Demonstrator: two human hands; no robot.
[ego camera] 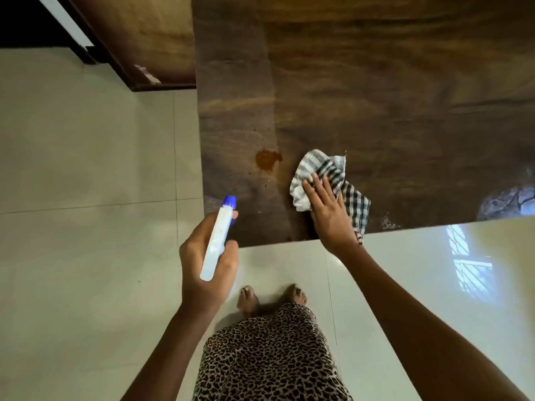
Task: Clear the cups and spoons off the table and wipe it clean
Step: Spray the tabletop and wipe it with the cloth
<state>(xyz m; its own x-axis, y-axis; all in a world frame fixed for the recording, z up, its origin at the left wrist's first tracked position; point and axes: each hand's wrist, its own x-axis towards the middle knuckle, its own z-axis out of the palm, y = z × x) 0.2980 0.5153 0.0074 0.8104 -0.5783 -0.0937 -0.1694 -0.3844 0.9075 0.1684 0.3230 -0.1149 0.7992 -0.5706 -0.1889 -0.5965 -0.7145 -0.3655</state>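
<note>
The glossy dark brown table (376,96) fills the upper right of the head view. A brown spill (267,159) with small drops around it lies near the table's front left corner. My right hand (330,212) presses flat on a crumpled black-and-white checked cloth (321,172) just right of the spill, near the front edge. My left hand (207,261) grips a white spray bottle (217,241) with a blue cap, held over the floor by the table's corner, nozzle toward the spill. No cups or spoons are in view.
Pale glossy floor tiles (86,169) surround the table on the left and front. A brown wooden door or panel (139,39) stands at the upper left. My bare feet (272,296) are close to the table's front edge.
</note>
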